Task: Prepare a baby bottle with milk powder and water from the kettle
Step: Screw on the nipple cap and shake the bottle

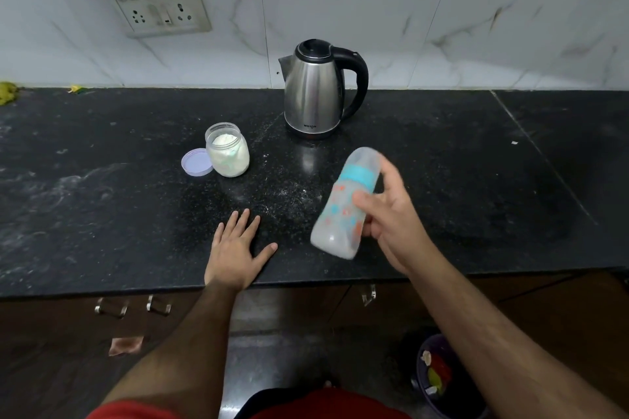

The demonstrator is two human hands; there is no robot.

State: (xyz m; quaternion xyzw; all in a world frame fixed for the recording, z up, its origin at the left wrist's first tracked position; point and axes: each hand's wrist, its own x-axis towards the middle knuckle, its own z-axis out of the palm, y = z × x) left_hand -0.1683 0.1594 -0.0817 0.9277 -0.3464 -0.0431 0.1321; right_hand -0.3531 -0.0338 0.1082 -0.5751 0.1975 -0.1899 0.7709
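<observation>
1. Right hand [391, 214] grips capped bottle [343, 204], tilted and blurred, in front of the kettle [316, 88]: mixing, I judge.
2. Left hand [235, 248] flat, empty on worktop [102, 180].
3. Keep grip firm, cap tight; avoid open powder jar [227, 150] left of kettle.

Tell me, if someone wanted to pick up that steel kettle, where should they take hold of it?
Best by the black loop handle on the right side of the kettle, coming in from the right. The handle stands clear of the steel body, leaving a gap for fingers, and the spout points left, away from that approach. The right hand would first need to put down the baby bottle.
</observation>
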